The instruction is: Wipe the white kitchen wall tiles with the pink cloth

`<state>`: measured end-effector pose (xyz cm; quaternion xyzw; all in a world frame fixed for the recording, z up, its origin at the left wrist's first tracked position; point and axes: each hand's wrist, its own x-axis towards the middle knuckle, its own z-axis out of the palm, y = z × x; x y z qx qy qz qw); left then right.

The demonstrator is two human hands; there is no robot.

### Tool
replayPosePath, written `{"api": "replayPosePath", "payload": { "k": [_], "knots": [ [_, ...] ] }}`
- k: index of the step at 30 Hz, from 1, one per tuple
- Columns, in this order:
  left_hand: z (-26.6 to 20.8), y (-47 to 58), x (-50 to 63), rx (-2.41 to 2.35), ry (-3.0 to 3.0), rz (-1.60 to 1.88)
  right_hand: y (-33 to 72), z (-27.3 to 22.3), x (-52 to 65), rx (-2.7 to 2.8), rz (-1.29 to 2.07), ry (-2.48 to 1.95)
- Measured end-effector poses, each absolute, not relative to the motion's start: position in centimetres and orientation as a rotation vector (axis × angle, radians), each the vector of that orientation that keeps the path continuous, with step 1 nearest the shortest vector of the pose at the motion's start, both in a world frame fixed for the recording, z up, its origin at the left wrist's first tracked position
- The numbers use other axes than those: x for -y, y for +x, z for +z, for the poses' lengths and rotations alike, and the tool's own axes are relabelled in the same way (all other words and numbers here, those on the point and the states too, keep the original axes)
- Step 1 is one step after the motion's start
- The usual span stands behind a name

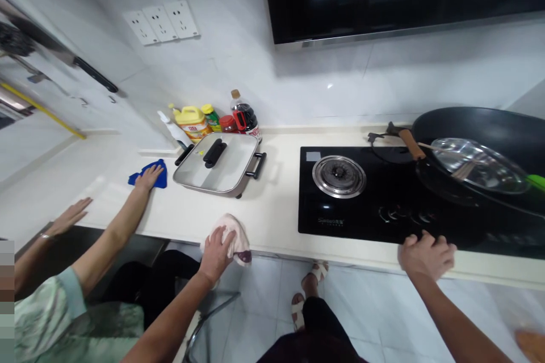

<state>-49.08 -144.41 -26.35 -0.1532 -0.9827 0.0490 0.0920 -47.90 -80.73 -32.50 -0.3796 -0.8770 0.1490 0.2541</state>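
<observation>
My left hand point(217, 254) is closed on a pale pink cloth point(234, 231) at the front edge of the counter point(275, 212). The cloth has a dark purple patch and hangs slightly over the edge. On the right, my right hand point(428, 258) rests on the counter's front edge just below the black gas stove point(357, 215). Its fingers are loosely curled, and I see nothing in them. Behind my left hand stands a square electric pan point(227, 173) with a lid and black handles. The stove's left burner point(339, 176) is bare.
At left, a co-worker's hand point(149, 176) presses a blue cloth point(160, 180) on the counter. Bottles point(247, 116) line the wall behind the pan. A large wok point(489, 119) holding a metal bowl point(477, 161) covers the stove's right side. A range hood point(383, 5) hangs above.
</observation>
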Motion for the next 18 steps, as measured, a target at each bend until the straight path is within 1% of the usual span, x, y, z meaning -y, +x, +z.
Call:
{"api": "replayPosePath", "payload": {
  "k": [4,11,18],
  "knots": [
    [-27.7,-48.8,139.1,2.893,-0.480,0.147,-48.2,-32.7,80.6,2.366,0.386,-1.024],
    [-30.5,-48.1,125.1,2.766,-0.816,0.072,-48.4,-31.9,81.3,2.358,0.400,-1.010],
    [-31.0,-47.9,114.7,2.640,-1.086,-0.049,-48.3,-30.6,82.0,2.333,0.531,-0.973]
  ]
}}
